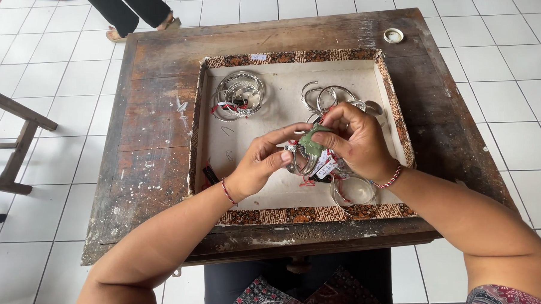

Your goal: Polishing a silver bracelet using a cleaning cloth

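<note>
Both hands [265, 161] [357, 140] around tagged silver bangles [307, 163], green cloth [312, 140], over tray [311, 214].

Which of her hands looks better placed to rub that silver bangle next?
Probably the right hand: its fingers pinch the small green cloth against the silver metal bangle, which the left hand steadies.
</note>
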